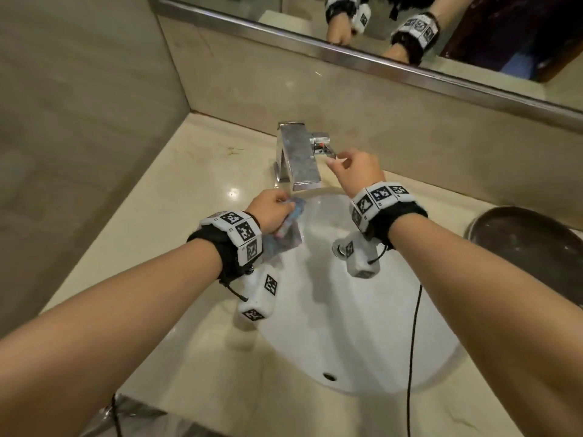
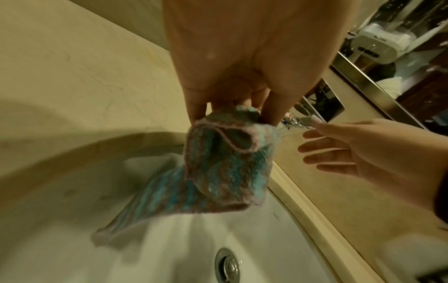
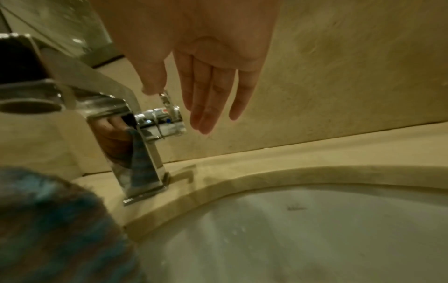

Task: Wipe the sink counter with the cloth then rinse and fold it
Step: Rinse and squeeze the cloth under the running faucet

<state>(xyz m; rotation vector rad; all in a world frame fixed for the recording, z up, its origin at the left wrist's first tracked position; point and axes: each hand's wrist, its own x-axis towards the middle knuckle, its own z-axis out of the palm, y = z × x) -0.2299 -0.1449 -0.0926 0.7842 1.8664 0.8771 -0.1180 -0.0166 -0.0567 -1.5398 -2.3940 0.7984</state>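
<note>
Big cream counter (image 1: pixel 176 197) around a white sink (image 1: pixel 347 310). Shiny tap (image 1: pixel 296 159) at the far side, lever (image 1: pixel 328 151) on its right. Cloth (image 2: pixel 225 166) hanging over the sink's left edge, just near of the spout, pinched at its top by left hand (image 1: pixel 268 209). Looks soft, floppy, light; likely heavier and drippy once wet. Best held at a corner or edge. Right hand (image 1: pixel 356 171) spread, fingers straight, thumb (image 3: pixel 155 84) touching the lever.
</note>
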